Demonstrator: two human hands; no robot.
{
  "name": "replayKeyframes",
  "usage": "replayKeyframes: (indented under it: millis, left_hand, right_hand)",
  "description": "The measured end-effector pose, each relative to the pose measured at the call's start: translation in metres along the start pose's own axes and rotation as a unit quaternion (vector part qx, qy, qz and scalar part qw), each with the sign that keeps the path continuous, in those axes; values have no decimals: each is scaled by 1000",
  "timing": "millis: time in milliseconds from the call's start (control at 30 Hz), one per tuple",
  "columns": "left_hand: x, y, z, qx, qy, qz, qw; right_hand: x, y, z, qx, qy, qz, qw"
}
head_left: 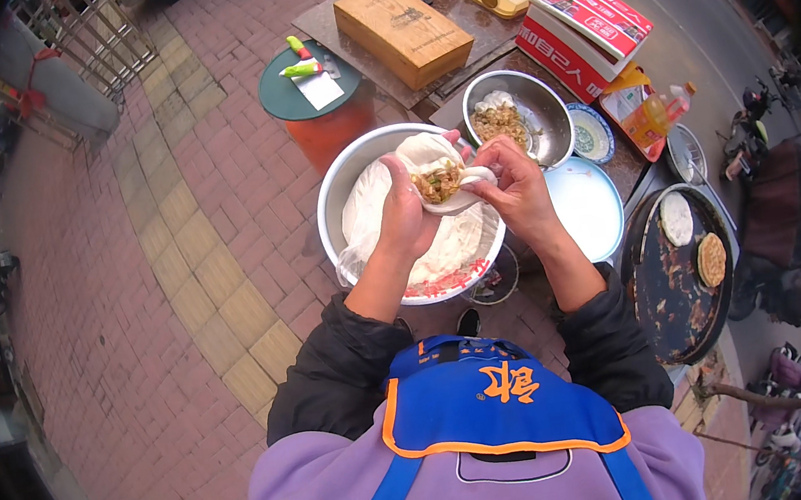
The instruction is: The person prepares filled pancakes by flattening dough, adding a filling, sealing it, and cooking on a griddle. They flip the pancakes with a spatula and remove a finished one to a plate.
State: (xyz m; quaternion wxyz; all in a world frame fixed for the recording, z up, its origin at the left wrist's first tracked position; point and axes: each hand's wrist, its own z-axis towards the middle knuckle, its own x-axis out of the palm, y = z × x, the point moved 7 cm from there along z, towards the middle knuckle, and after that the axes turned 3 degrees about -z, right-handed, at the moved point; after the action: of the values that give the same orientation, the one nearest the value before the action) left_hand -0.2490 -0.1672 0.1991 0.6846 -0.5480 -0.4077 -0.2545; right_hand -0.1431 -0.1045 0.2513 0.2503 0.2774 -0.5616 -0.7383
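Note:
My left hand cups a round of white dough from below. A chopped filling with bits of green lies exposed in the middle of it. The fingers of my right hand pinch the dough's right edge, which is drawn up into a fold. Both hands are over a large white basin, where a mass of soft dough rests with a clear plastic sheet along its left side. Just beyond my right hand, a steel bowl contains more filling.
Right of the basin sits a round white surface. A black griddle bears a pale flatbread and a browned one. Farther back are a wooden box, a red carton, an oil bottle and a green-lidded bucket.

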Motion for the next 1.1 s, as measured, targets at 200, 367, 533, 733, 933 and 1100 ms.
replayKeyframes:
  millis: [200,367,533,733,933,1100]
  left_hand:
    - [10,-2,-14,-114,12,55,992]
    - [1,-12,-23,-91,25,182,979]
    - [8,-21,-26,-68,106,314,941]
    - [8,-33,-26,-55,145,400,903]
    - [30,-42,-13,-109,171,531,823]
    - [47,-103,-5,-132,70,434,888]
  right_hand:
    - [-8,-1,3,190,72,72,977]
    - [-8,32,8,15,63,-195,979]
    - [5,3,5,178,116,30,977]
    - [9,17,4,-98,121,-78,985]
    - [21,6,-3,94,205,-70,972]
    - [8,32,-12,93,31,203,974]
